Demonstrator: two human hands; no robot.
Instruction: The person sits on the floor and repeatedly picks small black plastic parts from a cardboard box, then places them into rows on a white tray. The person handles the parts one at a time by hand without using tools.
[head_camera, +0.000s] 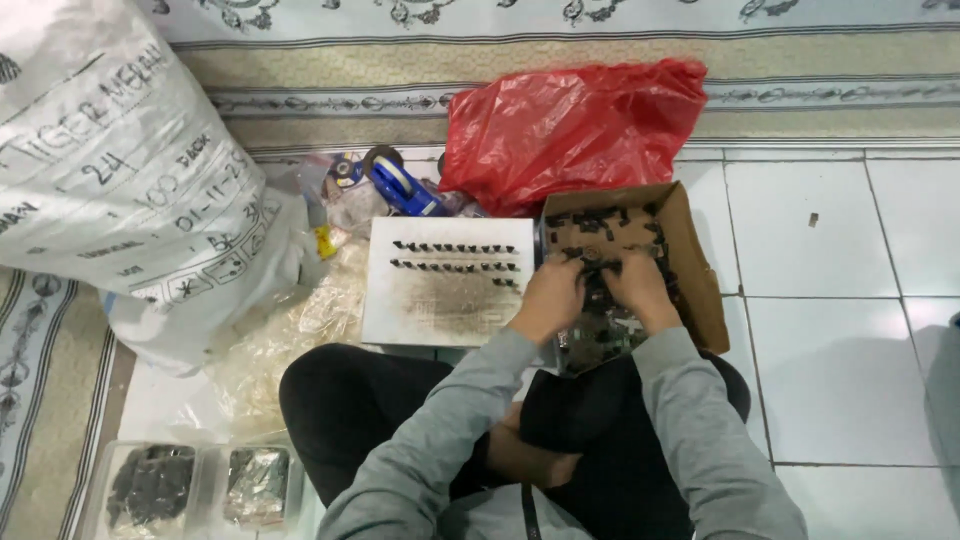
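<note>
Left hand (551, 295) and right hand (636, 285) sunk among small black parts (600, 225) in brown cardboard box (700, 270), fingers curled; grip impossible to tell. White sack (110, 170) with dark lettering far left, red plastic bag (570, 125) behind box.

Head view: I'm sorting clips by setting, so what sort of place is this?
Probably a home floor used for piecework. The person sits on white tiles beside a patterned rug, both hands in a cardboard box of small dark parts, with a big printed sack alongside.
</note>
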